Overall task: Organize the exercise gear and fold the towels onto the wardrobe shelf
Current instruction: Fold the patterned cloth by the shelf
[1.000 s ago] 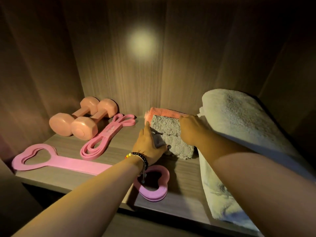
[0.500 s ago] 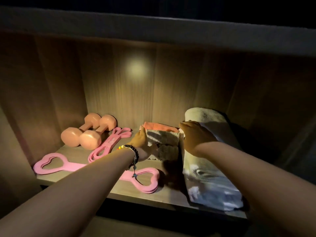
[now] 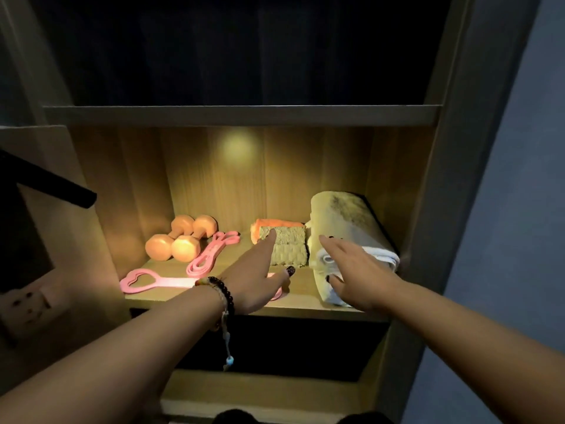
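While both arms reach toward the lit shelf [image 3: 214, 296], the left hand [image 3: 255, 278] is spread with straight fingers and holds nothing, its forefinger pointing at the grey towels [image 3: 289, 246] and its thumb stretched right above the shelf board. A bead bracelet [image 3: 224, 296] circles that wrist, a charm hanging below it. The right hand [image 3: 356, 275] is likewise spread and empty, hovering in front of the big towel [image 3: 342, 228]; whether its fingertips touch the cloth cannot be told. That big towel lies folded along the shelf's right side, reaching from the near edge to the far wall. Just left of it sit the two small grey towels, one on the other, with an orange towel [image 3: 275, 224] behind them. Farther left a pink band [image 3: 211, 254] lies looped, and two dumbbells [image 3: 180, 238] rest side by side at the far left. Near the front edge lies a pink heart-handled strap [image 3: 153, 281], partly hidden by the left hand.
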Demonstrator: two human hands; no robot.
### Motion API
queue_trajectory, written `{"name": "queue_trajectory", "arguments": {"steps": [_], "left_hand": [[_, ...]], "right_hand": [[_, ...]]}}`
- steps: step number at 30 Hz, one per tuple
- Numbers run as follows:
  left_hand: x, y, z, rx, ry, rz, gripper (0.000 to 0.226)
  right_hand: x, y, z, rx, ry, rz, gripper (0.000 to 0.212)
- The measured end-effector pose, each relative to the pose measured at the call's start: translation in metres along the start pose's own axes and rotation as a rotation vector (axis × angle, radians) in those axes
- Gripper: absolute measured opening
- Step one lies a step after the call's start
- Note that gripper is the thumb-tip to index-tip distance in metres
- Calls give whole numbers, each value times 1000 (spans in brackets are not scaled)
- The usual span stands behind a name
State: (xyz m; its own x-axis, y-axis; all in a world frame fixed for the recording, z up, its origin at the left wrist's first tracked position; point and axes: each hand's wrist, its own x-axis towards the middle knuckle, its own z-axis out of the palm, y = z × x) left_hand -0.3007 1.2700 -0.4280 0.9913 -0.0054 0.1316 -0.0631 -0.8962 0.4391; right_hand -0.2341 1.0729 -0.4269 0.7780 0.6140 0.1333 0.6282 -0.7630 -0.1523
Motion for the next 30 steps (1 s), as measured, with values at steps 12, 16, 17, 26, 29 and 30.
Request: {"name": "queue_trajectory", "arguments": {"steps": [12,16,17,26,29,30], "left_hand": [[-69,19,57,286,-14,266,80],[-57,34,78,261,-5,334,79],[-52,38,84,253,5,355,79],[25,89,140,382,-80,665,85],[61,115,148,348,-119,780,84],[73,123,150,326,-138,815,83]], "right_hand": [[-103,8,46,154,33,74,71],[-122,20,55,86,51,105,72],[-122,25,57,58,41,113,74],[-134,111,70,-32,27,316,80],[-147,150,71,-32,-30,432,80],[-151,162,70,-30,-45,463,80]]}}
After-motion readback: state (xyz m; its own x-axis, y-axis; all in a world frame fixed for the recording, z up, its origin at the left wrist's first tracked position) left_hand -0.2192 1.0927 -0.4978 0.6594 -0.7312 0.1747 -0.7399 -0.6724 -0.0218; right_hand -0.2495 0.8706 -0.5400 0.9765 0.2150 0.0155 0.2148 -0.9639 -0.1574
